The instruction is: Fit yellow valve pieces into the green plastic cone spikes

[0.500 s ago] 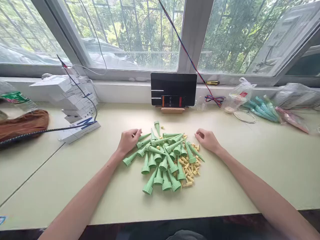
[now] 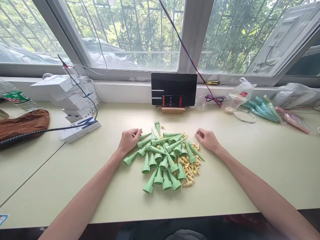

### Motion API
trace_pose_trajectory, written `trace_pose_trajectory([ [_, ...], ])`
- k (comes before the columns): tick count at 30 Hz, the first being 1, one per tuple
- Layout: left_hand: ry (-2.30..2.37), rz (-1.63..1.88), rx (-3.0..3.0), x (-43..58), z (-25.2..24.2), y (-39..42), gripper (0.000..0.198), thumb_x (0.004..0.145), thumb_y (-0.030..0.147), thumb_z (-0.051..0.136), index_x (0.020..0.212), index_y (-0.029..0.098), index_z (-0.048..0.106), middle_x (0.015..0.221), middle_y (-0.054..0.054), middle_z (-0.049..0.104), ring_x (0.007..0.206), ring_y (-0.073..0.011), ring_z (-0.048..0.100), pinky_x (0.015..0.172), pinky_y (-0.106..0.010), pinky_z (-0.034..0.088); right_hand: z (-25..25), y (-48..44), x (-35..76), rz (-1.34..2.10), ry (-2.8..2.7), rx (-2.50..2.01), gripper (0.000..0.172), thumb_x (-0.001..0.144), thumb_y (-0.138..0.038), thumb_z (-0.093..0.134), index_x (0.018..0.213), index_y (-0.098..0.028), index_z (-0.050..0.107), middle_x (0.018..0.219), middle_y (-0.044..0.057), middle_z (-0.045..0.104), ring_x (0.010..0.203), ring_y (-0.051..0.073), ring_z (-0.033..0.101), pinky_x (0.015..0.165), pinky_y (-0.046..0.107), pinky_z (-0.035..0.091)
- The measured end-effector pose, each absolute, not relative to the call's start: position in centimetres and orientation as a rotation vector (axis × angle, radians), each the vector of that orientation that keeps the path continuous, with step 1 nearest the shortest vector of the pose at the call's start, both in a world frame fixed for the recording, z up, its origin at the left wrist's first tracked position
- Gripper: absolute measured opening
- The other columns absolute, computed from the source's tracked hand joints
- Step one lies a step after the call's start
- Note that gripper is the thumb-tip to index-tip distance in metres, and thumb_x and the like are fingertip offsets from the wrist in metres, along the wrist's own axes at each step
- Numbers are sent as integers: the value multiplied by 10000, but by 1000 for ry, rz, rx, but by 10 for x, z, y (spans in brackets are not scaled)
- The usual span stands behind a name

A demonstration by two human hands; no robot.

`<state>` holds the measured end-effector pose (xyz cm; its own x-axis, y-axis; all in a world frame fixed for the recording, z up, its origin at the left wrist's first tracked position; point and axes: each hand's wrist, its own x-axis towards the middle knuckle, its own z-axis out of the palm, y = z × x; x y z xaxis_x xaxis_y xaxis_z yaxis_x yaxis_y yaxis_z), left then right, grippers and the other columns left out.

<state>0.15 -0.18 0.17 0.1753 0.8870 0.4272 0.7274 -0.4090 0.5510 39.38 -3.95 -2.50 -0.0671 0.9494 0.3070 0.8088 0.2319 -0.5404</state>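
Note:
A heap of green plastic cone-shaped spikes (image 2: 163,164) with ribbed, hollow collars lies on the pale table between my hands. Small yellow pegged plastic pieces (image 2: 189,171) are scattered along the heap's right side, some partly covered by the green spikes. My left hand (image 2: 130,139) rests at the heap's upper left, fingers curled in and thumb against them, close beside the nearest spikes. On the other side, my right hand (image 2: 207,138) lies on the table with its fingers loosely curled, a little apart from the heap. I see nothing held in either hand.
A phone (image 2: 173,101) showing a timer leans on a dark tablet (image 2: 175,83) beyond the heap. White boxes (image 2: 75,96), a brown cloth (image 2: 27,126) and a bottle (image 2: 20,98) stand left. Plastic bags (image 2: 238,96) and blue packets (image 2: 263,110) lie back right.

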Motion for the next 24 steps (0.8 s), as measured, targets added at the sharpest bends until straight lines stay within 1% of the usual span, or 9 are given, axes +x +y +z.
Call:
trace_pose_trajectory([
  [11, 1567, 1043, 2240, 2, 3, -2, 432, 927, 441, 455, 743, 155, 721, 768, -61, 765, 684, -182, 686, 665, -263, 522, -29, -37, 396, 285, -1917, -1600, 175, 880, -340, 516, 792, -208, 591, 625, -1, 607, 551, 152, 523, 583, 272, 388],
  [15, 1570, 1043, 2263, 3, 4, -2, 439, 931, 443, 445, 723, 165, 713, 763, -54, 764, 662, -178, 681, 645, -262, 518, -31, -36, 396, 271, -1923, -1585, 176, 880, -342, 524, 789, -207, 592, 632, 2, 609, 559, 153, 531, 586, 272, 393],
  [21, 1605, 1108, 2350, -2, 11, -1, 421, 928, 446, 467, 675, 184, 679, 681, -41, 728, 567, -165, 616, 587, -272, 467, -29, -36, 396, 284, -1930, -1586, 175, 882, -342, 525, 792, -207, 590, 631, 0, 611, 558, 153, 534, 585, 269, 395],
  [24, 1643, 1210, 2388, -9, 22, -2, 410, 944, 421, 468, 674, 184, 665, 674, -44, 707, 576, -163, 593, 610, -284, 454, -29, -37, 396, 287, -1934, -1592, 174, 882, -342, 528, 794, -206, 592, 633, -1, 615, 561, 153, 535, 586, 269, 395],
])
